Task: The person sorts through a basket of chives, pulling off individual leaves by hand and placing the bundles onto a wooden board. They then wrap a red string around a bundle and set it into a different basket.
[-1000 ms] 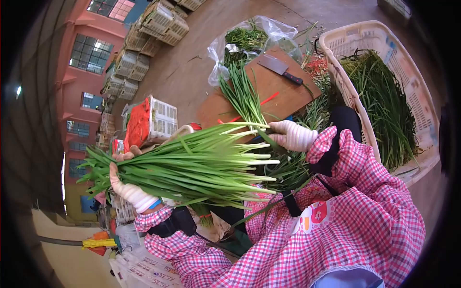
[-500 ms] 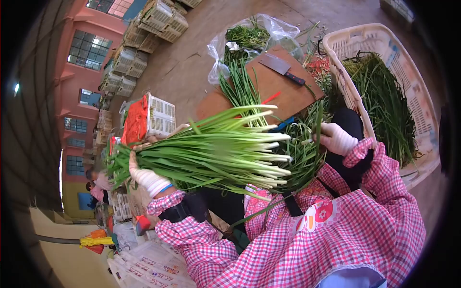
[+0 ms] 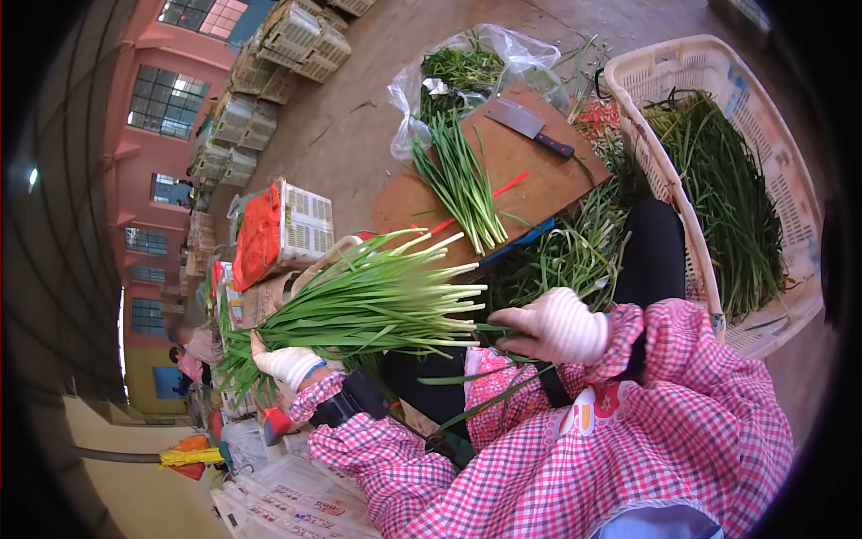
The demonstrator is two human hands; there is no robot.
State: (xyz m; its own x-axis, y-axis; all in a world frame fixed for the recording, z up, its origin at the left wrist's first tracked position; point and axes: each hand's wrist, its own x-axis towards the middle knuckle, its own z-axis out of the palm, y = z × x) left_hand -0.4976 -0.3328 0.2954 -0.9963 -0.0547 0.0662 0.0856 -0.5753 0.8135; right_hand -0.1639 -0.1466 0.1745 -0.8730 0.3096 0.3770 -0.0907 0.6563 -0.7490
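My left hand (image 3: pixel 280 361), wrapped in white tape, is closed around the leafy end of a thick bunch of garlic chives (image 3: pixel 377 305). Their pale stem ends point right, towards my right hand (image 3: pixel 561 328). That hand, taped as well, has its fingers pinched by the lower stem ends, on what looks like a loose green chive leaf (image 3: pixel 485 329). Below it, more loose leaves hang over my lap. A smaller bunch of chives (image 3: pixel 462 180) lies on the brown board (image 3: pixel 539 193), across a red tie strip (image 3: pixel 510 185). A cleaver (image 3: pixel 530 126) rests on the board too.
On the right stands a large white plastic basket (image 3: pixel 669 171) holding chives. Leaf trimmings (image 3: pixel 557 260) are heaped between board and knee. Behind the board lies a clear plastic bag (image 3: pixel 530 54) with greens. A crate (image 3: pixel 305 220) with red material stands left; stacked crates and people are farther off.
The bunch in my left hand has moved left and down, uncovering the smaller bunch on the board. My right hand has come left and down from the trimmings to the stem ends.
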